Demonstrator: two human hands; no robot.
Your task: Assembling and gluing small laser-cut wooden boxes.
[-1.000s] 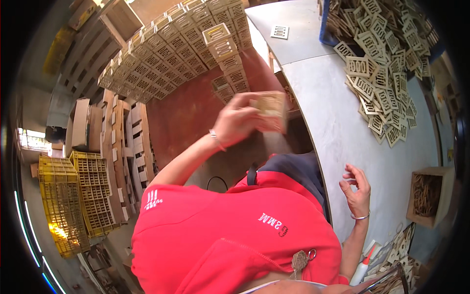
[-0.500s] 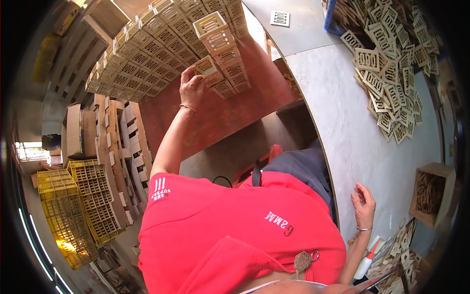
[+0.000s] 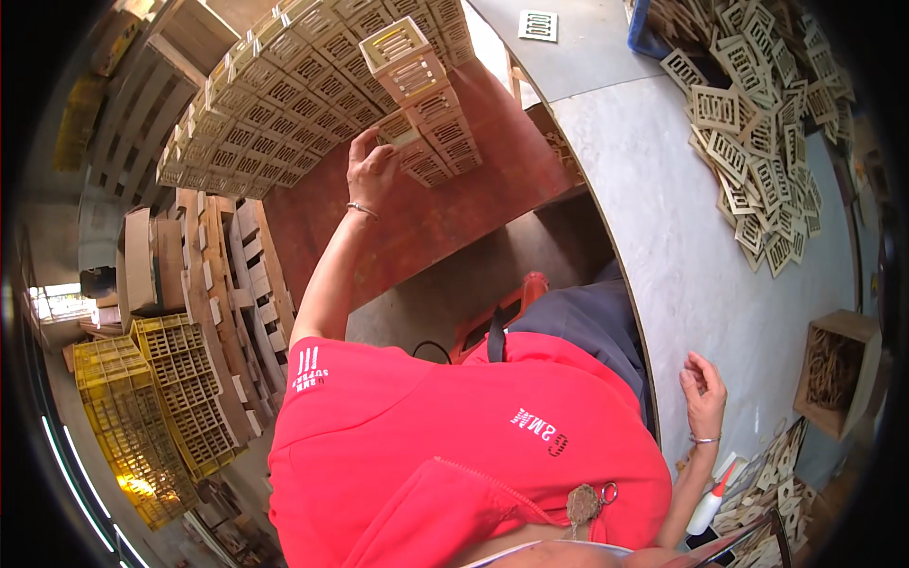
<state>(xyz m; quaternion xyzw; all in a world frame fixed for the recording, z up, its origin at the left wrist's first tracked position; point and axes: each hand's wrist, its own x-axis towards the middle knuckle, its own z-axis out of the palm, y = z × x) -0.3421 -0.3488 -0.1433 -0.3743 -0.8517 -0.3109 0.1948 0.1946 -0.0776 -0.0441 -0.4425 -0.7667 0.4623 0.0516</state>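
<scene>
My left hand (image 3: 371, 175) reaches out to a low stack on the reddish-brown board, its thumb and fingers closed at the near corner of a small open-topped wooden box (image 3: 405, 134). The fingers hide part of that corner. Beside it, another slotted wooden box (image 3: 402, 62) tops a taller column. Over the edge of the pale table (image 3: 653, 237), my right hand (image 3: 704, 393) hovers with loosely bent, parted fingers and nothing in it. A white bottle with a red nozzle (image 3: 708, 506) stands near my right forearm.
Rows of stacked slotted boxes (image 3: 275, 123) fill the far left. Loose slotted wooden panels (image 3: 757, 151) are heaped at the table's far right, one panel (image 3: 538, 26) lying apart. A wooden bin (image 3: 835, 374) stands at right. Yellow crates (image 3: 133, 417) and pallets (image 3: 213, 275) are at left.
The small box by my left hand has shifted slightly down and now sits more level in the low stack. My right hand has barely moved.
</scene>
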